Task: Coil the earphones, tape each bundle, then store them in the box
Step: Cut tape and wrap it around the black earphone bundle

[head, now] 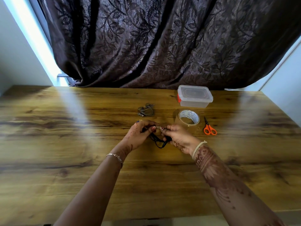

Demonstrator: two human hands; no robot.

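Black earphones hang as a coiled bundle between both hands over the middle of the wooden table. My left hand grips the bundle's left side and my right hand grips its right side. The thumbs and forefingers of both hands meet on a small pale piece of tape at the top of the bundle. A second, grey pair of earphones lies coiled on the table just beyond my hands. A clear plastic box with its lid on and a red clip stands at the back right.
A roll of clear tape lies right of my hands, with orange-handled scissors beside it. A dark patterned curtain hangs behind the table's far edge.
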